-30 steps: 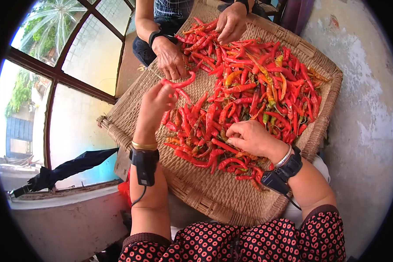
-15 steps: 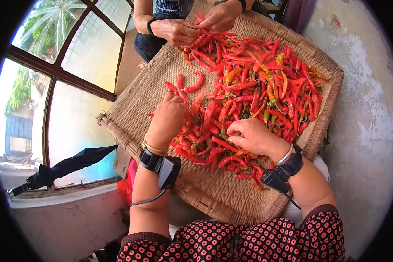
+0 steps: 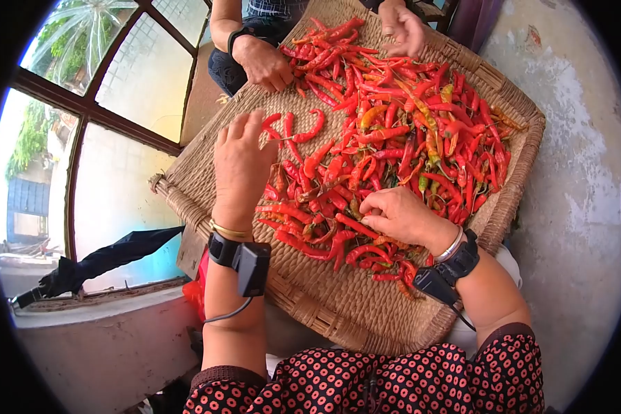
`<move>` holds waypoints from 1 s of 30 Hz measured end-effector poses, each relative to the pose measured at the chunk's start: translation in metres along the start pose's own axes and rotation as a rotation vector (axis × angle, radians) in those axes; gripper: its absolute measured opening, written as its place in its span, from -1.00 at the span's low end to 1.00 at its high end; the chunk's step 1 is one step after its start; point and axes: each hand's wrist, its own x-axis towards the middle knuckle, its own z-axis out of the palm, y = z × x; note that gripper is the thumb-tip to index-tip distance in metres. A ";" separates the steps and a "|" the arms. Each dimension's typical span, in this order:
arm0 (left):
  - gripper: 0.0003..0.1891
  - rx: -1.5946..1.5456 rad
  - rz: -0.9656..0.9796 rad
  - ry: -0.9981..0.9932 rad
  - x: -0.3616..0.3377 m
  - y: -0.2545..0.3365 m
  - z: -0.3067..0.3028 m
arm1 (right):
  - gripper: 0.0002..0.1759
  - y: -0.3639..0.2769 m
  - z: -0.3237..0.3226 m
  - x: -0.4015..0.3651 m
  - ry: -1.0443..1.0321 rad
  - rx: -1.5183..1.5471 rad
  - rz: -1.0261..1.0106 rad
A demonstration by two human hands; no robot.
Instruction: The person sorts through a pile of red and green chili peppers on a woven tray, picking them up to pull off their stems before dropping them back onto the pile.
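Observation:
My left hand [image 3: 240, 162] is over the left part of the woven tray [image 3: 310, 310], its fingers apart and nothing visible in it. Just right of its fingertips lie a few red chili peppers [image 3: 309, 128], set apart from the main heap. My right hand [image 3: 406, 215] rests low over the chili pile [image 3: 386, 134], fingers curled and pressed together. Whatever those fingers may hold is hidden beneath them. Most chilies are red, with some orange and green ones mixed in.
Across the tray, another person's hand [image 3: 261, 63] touches chilies at the far edge; their other hand [image 3: 403, 29] is raised with fingers loose. A folded black umbrella [image 3: 110, 261] leans along the window sill at left. A wall [image 3: 566, 193] stands at right.
My left hand has moved left and its fingers have spread, off the chilies. My right hand stays put. The other person's hands have drawn apart.

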 end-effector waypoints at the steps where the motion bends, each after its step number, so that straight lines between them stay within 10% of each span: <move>1: -0.80 -0.071 0.033 -0.065 -0.001 0.003 0.001 | -0.77 0.000 0.000 0.000 0.002 0.002 -0.002; 7: -0.79 -0.163 0.066 -0.974 -0.024 0.029 0.007 | -0.76 -0.001 -0.001 0.000 -0.008 -0.018 -0.009; 14: -0.81 -0.425 -0.044 -0.844 -0.014 0.012 0.003 | -0.76 0.000 -0.002 -0.002 -0.017 -0.035 -0.026; 17: -0.85 -0.427 -0.364 -0.279 -0.010 0.002 0.016 | -0.76 -0.001 -0.002 -0.002 -0.021 -0.050 -0.034; 30: -0.71 -0.168 -0.026 -0.822 -0.030 0.043 0.032 | -0.75 0.000 -0.002 0.000 -0.038 -0.048 -0.029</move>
